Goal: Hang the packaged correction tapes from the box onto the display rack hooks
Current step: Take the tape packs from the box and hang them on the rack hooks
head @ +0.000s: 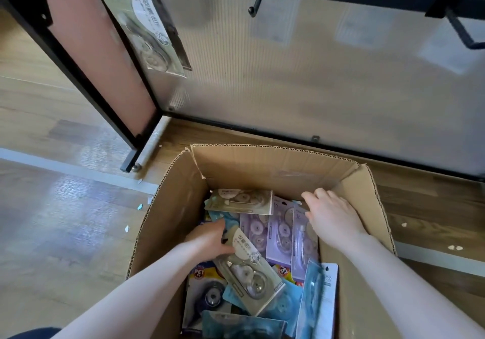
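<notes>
Left hand (210, 240) grips a beige carded correction tape pack (249, 267) inside the brown cardboard box (262, 162); right hand (333, 218), fingers relaxed, rests over lilac packs (282, 231) beneath it.
</notes>
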{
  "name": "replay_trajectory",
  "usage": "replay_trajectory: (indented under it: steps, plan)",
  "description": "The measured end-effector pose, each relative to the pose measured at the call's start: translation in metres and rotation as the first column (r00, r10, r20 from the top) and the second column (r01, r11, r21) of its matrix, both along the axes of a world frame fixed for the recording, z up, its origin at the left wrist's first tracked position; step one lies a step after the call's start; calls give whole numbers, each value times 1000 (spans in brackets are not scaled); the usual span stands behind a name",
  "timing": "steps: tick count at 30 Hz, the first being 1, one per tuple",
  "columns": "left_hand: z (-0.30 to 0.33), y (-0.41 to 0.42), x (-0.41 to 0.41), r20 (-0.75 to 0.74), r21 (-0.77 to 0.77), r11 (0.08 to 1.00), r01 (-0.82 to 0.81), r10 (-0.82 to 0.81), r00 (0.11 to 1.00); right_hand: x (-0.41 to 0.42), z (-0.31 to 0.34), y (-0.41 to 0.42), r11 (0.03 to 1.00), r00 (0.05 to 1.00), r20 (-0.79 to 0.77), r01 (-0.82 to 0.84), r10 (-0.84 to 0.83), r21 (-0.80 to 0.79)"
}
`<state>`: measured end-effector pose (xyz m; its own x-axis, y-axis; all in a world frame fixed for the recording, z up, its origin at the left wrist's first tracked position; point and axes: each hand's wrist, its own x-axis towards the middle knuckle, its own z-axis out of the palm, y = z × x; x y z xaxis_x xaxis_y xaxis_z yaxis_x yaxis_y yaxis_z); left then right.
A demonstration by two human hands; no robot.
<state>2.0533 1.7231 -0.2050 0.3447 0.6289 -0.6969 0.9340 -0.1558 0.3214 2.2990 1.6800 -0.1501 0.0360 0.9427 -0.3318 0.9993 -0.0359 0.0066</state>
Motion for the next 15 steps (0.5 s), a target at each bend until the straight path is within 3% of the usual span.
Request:
replay_trajectory:
  steps: [8,15]
  plan:
    - [1,1,1,78,-70,996,55,-50,996,5,-5,0,1000,1000,7,19,-19,-13]
    - [34,7,3,112,60,987,151,-157,981,3,-6,-3,997,999,17,48,-47,-58]
